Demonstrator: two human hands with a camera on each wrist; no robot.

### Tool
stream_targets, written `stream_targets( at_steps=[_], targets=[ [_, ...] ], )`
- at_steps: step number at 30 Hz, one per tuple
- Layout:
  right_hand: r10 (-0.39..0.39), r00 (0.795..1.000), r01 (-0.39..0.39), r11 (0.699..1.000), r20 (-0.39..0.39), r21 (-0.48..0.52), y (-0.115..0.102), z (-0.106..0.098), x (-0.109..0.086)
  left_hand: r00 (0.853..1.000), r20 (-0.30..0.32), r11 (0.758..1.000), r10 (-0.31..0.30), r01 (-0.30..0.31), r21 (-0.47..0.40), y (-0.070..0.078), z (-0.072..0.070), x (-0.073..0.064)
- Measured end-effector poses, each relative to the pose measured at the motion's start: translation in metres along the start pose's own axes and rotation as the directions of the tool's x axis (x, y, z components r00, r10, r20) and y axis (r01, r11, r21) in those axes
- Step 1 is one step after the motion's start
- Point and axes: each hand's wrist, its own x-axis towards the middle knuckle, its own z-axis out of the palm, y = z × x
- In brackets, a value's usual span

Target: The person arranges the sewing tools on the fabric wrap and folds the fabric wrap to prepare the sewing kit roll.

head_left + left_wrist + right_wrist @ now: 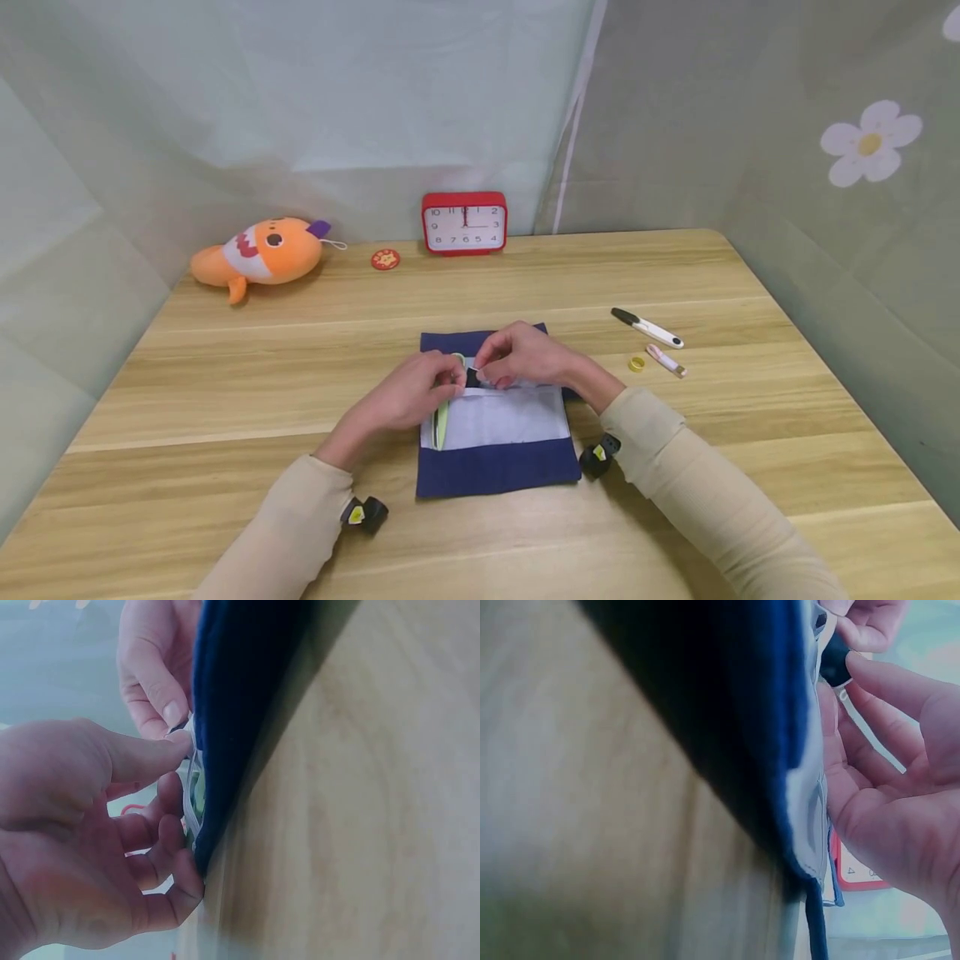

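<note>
A navy cloth pouch (491, 473) with a white inner pocket (510, 419) lies spread on the table. My left hand (420, 387) pinches the pocket's upper edge between thumb and fingers, near its left side. With thumb and fingertips my right hand (525, 358) holds a small black piece (835, 661) at the pocket opening, a narrow white strip (874, 739) trailing from it. What kind of piece it is, I cannot tell. A light green pointed tool (441, 427) stands in the pocket's left side, its looped upper end partly behind my left fingers.
To the right lie a white tool with a black end (647, 327), a gold ring (637, 364) and a small white piece with a metal end (666, 361). An orange plush toy (262, 254), a red round badge (386, 259) and a red clock (465, 223) line the back.
</note>
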Motion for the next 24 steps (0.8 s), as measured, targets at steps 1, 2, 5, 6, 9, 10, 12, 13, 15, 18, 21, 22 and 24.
stream_targets(
  at_steps=[1, 2, 5, 6, 9, 10, 12, 13, 15, 18, 21, 22, 24],
  targets=[
    [0.003, 1.000, -0.003, 1.000, 0.003, -0.004, 0.000, 0.000, 0.000, 1.000, 0.000, 1.000, -0.003, 0.003, 0.001, 0.000, 0.000, 0.000],
    [0.005, 1.000, -0.004, 1.000, 0.007, -0.005, -0.001, 0.000, 0.000, 1.000, 0.002, 1.000, -0.007, 0.007, 0.002, 0.000, 0.000, 0.000],
    [0.007, 1.000, -0.007, 1.000, 0.020, -0.018, -0.002, 0.000, 0.001, 1.000, 0.006, 1.000, -0.021, 0.020, 0.007, 0.001, 0.001, 0.000],
    [0.008, 1.000, -0.007, 1.000, 0.025, -0.025, -0.003, 0.000, 0.002, 1.000, 0.008, 1.000, -0.027, 0.026, 0.009, 0.001, 0.001, 0.000],
    [0.006, 0.999, -0.004, 0.998, 0.037, -0.055, -0.005, 0.000, 0.003, 0.999, 0.011, 0.999, -0.049, 0.049, 0.013, 0.002, 0.001, 0.001],
    [0.006, 0.999, -0.003, 0.998, 0.039, -0.064, -0.005, 0.000, 0.004, 0.998, 0.012, 0.998, -0.057, 0.057, 0.013, 0.002, 0.002, 0.001],
    [0.007, 0.999, -0.004, 0.997, 0.043, -0.078, -0.006, 0.000, 0.004, 0.998, 0.013, 0.998, -0.068, 0.068, 0.013, 0.003, 0.002, 0.001],
    [0.008, 0.999, -0.004, 0.997, 0.047, -0.081, -0.006, 0.000, 0.004, 0.997, 0.012, 0.997, -0.071, 0.071, 0.016, 0.003, 0.002, 0.001],
    [0.004, 0.998, 0.001, 0.996, 0.059, -0.087, -0.006, -0.001, 0.004, 0.998, 0.009, 0.997, -0.067, 0.067, 0.025, 0.004, 0.003, 0.001],
    [-0.016, 0.997, 0.025, 0.993, 0.078, -0.118, -0.006, -0.001, 0.003, 0.997, 0.008, 0.997, -0.074, 0.073, 0.035, 0.004, 0.003, 0.002],
    [-0.036, 0.996, 0.050, 0.980, 0.079, -0.193, -0.008, 0.001, 0.002, 0.996, 0.011, 0.995, -0.087, 0.087, 0.041, 0.004, 0.004, 0.002],
    [-0.041, 0.997, 0.056, 0.972, 0.072, -0.227, -0.009, 0.002, 0.002, 0.995, 0.013, 0.995, -0.096, 0.095, 0.041, 0.004, 0.004, 0.002],
    [-0.045, 0.998, 0.058, 0.955, 0.052, -0.291, -0.011, 0.006, 0.002, 0.995, 0.015, 0.994, -0.100, 0.099, 0.047, 0.004, 0.004, 0.002]
  ],
)
